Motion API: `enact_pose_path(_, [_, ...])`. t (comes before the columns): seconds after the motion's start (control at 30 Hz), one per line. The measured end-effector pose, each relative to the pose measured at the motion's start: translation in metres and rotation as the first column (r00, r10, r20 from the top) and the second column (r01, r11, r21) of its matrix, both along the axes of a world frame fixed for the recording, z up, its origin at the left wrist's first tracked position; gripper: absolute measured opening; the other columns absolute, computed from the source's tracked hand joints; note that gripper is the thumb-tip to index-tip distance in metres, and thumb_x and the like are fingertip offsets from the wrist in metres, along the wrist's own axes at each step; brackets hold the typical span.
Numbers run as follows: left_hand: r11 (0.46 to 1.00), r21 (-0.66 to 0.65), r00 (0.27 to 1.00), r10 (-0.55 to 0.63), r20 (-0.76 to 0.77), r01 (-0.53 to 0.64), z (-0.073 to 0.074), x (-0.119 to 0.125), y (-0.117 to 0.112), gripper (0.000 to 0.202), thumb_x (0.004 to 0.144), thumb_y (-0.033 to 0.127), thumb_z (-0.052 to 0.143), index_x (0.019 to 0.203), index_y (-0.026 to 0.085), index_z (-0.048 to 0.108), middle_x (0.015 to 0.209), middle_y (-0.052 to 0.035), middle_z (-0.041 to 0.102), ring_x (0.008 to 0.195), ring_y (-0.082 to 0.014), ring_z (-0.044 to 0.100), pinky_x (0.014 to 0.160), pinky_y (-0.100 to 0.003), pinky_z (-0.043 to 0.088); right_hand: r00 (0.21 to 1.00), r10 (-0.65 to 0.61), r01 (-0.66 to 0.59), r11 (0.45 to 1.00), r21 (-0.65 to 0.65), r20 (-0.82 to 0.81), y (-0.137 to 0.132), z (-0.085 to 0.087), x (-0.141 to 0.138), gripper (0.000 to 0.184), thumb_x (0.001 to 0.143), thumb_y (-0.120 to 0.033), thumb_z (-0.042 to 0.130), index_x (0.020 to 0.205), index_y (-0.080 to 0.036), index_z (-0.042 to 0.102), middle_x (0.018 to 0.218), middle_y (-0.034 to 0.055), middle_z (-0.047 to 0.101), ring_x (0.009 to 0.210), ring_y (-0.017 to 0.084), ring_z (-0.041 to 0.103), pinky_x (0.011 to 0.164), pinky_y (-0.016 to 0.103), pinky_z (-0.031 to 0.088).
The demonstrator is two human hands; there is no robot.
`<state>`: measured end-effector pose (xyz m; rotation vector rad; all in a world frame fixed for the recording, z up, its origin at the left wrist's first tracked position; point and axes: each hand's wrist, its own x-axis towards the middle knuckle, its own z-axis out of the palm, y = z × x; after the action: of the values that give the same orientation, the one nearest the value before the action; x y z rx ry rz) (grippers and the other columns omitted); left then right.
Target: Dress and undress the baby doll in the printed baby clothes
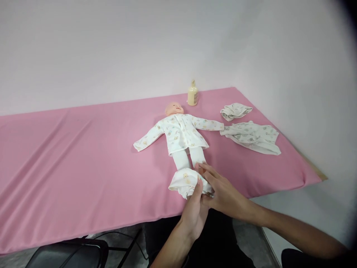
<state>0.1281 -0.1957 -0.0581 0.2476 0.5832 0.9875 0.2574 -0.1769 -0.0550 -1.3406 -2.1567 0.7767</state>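
Fingers [198, 188] first: the ones on my left hand [192, 219] are holding some bunched white cloth [182, 179] with little bears on it, thumb lying over the top and the rest hiding from view. My right hand [225, 193] is reaching across from the right, its fingers curling at the cloth's right end beside the doll's leg. Honestly can't tell if they're gripping anything or just resting there.

This is all happening close to the near edge of the pink-covered tabletop [97, 160]. The doll [174, 108] is lying face up, head pointing at the far edge, legs running toward the near one. It's wearing a white printed jacket [178, 132], sleeves stretching out sideways. My cloth is hiding the lower ends of its legs, so can't tell if the feet are inside.

A pump bottle [192, 96] is standing by the far edge, left of the far right corner. Over by the right edge, a crumpled cloth [235, 111] is sitting just beyond a spread-out garment [253, 138].
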Motion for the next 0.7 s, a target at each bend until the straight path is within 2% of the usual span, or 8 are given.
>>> enact_pose_path(0.1, [0.999,0.024,0.997,-0.022,-0.071,0.024,-0.001,0.0012,-0.0021,0.062,0.095,0.046,0.052,0.151,0.035,0.031,0.155,-0.0016,0.036,0.146,-0.0221,0.03,0.122,-0.04,0.026,0.999,-0.027,0.026,0.999,0.039,0.03,0.0022,-0.0015,-0.0028,0.071,0.075,-0.007,0.054,0.143,-0.022,0.04,0.148,0.0097,0.044,0.141,0.026,0.036,0.107,0.044,0.046])
enact_pose_path(0.17, [0.998,0.052,0.992,-0.016,-0.122,0.023,-0.0025,0.0024,-0.0041,0.064,0.094,0.045,0.053,0.152,0.036,0.029,0.157,-0.0014,0.034,0.147,-0.0213,0.026,0.122,-0.04,0.026,0.999,-0.046,0.046,0.999,0.02,0.029,0.0019,-0.0009,-0.0042,0.066,0.071,-0.003,0.051,0.134,-0.022,0.048,0.143,0.009,0.049,0.134,0.027,0.046,0.095,0.041,0.053])
enact_pose_path(0.23, [0.997,0.07,0.985,-0.004,-0.171,0.016,-0.0047,0.0039,-0.0063,0.065,0.093,0.045,0.055,0.152,0.036,0.029,0.158,-0.0015,0.032,0.148,-0.0206,0.024,0.122,-0.038,0.026,0.997,-0.077,0.077,0.997,-0.025,0.002,0.0001,0.0007,-0.0049,0.068,0.07,-0.001,0.051,0.134,-0.024,0.047,0.143,0.0086,0.049,0.126,0.027,0.054,0.086,0.039,0.056])
enact_pose_path(0.3, [0.997,0.08,0.973,0.006,-0.232,0.013,-0.0069,0.0057,-0.0082,0.064,0.093,0.046,0.056,0.151,0.034,0.032,0.158,-0.0023,0.032,0.147,-0.0212,0.027,0.121,-0.037,0.028,0.994,-0.1,0.097,0.993,-0.063,-0.049,-0.0022,0.0025,-0.0053,0.069,0.073,-0.003,0.051,0.138,-0.025,0.041,0.141,0.0087,0.052,0.118,0.026,0.06,0.083,0.038,0.056])
enact_pose_path(0.43, [0.994,0.1,0.95,-0.013,-0.313,0.047,-0.0081,0.0082,-0.0099,0.061,0.092,0.045,0.057,0.149,0.032,0.037,0.156,-0.0039,0.035,0.144,-0.0234,0.034,0.117,-0.037,0.034,0.988,-0.118,0.11,0.99,-0.088,-0.097,-0.004,0.0038,-0.0051,0.05,0.085,-0.011,0.049,0.134,-0.021,0.042,0.122,0.0097,0.064,0.1,0.023,0.069,0.075,0.034,0.055])
enact_pose_path(0.57, [0.995,0.087,0.944,-0.008,-0.331,0.039,-0.0061,0.0085,-0.0096,0.063,0.092,0.045,0.057,0.15,0.036,0.034,0.156,-0.0026,0.035,0.145,-0.0232,0.032,0.117,-0.037,0.034,0.993,-0.115,0.116,0.992,-0.054,0.029,-0.0015,0.0023,-0.0023,0.046,0.09,-0.018,0.046,0.136,-0.017,0.04,0.117,0.0124,0.066,0.09,0.023,0.071,0.069,0.032,0.051])
enact_pose_path(0.7, [0.998,0.06,0.953,-0.012,-0.302,0.031,-0.0023,0.0077,-0.0081,0.061,0.09,0.047,0.059,0.146,0.032,0.042,0.152,-0.0054,0.042,0.144,-0.0245,0.033,0.118,-0.039,0.033,0.979,-0.047,0.048,0.999,0.004,0.2,0.0017,0.0036,0.002,0.046,0.09,-0.015,0.043,0.136,-0.019,0.044,0.109,0.0087,0.068,0.085,0.022,0.07,0.064,0.029,0.045])
